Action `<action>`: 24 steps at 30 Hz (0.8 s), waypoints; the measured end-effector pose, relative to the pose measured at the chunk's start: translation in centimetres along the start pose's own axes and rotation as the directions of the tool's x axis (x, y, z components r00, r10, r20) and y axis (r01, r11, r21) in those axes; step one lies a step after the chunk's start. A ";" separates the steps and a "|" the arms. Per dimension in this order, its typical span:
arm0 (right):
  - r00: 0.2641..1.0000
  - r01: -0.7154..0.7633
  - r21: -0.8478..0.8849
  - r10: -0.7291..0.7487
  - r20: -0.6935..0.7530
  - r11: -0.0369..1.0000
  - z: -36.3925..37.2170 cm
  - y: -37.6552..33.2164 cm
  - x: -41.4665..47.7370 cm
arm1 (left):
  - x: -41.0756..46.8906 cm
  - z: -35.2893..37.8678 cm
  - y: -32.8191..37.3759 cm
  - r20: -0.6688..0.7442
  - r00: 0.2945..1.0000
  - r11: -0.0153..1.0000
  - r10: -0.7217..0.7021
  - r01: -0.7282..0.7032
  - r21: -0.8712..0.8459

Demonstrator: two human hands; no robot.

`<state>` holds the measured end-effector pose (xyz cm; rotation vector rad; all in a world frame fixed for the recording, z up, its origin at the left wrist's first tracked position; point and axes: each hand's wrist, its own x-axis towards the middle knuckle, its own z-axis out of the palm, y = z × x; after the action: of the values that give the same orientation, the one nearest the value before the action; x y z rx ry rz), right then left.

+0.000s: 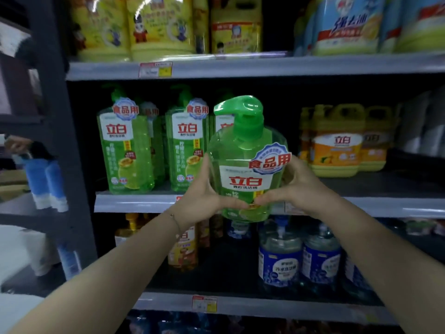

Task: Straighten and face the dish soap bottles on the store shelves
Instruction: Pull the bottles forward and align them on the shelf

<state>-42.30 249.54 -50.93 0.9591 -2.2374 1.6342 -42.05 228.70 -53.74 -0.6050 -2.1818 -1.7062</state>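
A green pump bottle of dish soap [243,150] is held up in front of the middle shelf [134,203], with its red and white label towards me. My left hand [202,196] grips its left side and my right hand [296,186] grips its right side, and the thumbs meet low on the label. Two more green pump bottles [127,150] [186,150] stand upright on the middle shelf to the left, labels forward. A third one stands behind the held bottle and is mostly hidden.
Yellow jugs with orange labels [337,143] stand on the middle shelf at the right. Yellow jugs [159,27] and blue-labelled packs [346,25] fill the top shelf. Blue pump bottles [280,259] and an amber bottle [183,249] stand on the lower shelf. A dark upright post [69,141] borders the left.
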 end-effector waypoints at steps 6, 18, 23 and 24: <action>0.999 0.018 0.025 -0.017 -0.050 1.000 -1.1 -0.5 3.9 | 4.1 0.3 2.1 -0.078 0.992 0.995 0.095 -0.091 0.049; 0.999 -0.048 0.209 0.052 -0.014 0.977 -1.6 3.7 10.6 | 9.2 -1.0 0.0 -0.115 0.993 0.999 0.001 0.004 0.041; 0.999 -0.050 0.176 0.048 0.014 0.983 -1.4 3.7 10.8 | 9.1 -1.3 -0.4 -0.111 0.994 0.998 0.022 -0.015 0.057; 0.999 -0.041 0.175 0.042 -0.005 0.984 -1.5 3.7 10.7 | 9.0 -1.1 -0.5 -0.124 0.992 0.997 0.039 -0.030 0.069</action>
<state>-53.07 247.49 -47.69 0.9490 -2.1497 1.8756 -50.09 228.75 -49.50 -0.5018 -2.1192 -1.6020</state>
